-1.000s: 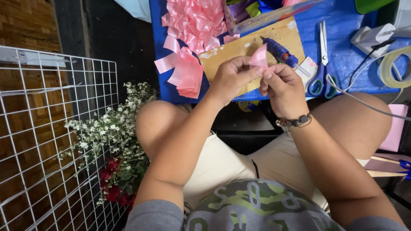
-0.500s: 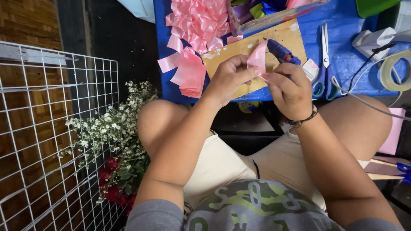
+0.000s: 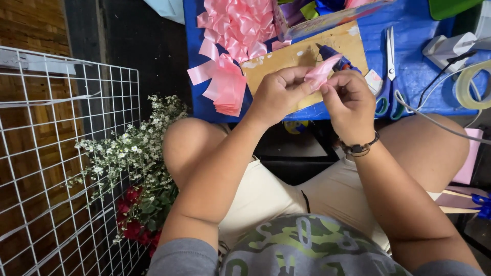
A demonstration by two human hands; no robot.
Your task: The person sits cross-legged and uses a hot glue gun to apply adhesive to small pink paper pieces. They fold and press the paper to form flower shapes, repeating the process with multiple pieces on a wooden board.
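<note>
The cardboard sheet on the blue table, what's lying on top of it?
On the cardboard sheet lies a blue glue gun, partly hidden by the pink ribbon piece held in both hands. The hands cover its lower edge.

A blue-covered table [image 3: 440, 97] stands beside a white wire grid [image 3: 46, 168], over a dark floor [image 3: 148, 56].

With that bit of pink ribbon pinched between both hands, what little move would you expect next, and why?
Probably a firmer pinch to set the fold. The left hand and right hand hold a small folded pink ribbon piece between their fingers, just above the cardboard sheet. Finished-looking pink loops lie beside it, and a glue gun sits just behind, so gluing may follow.
</note>
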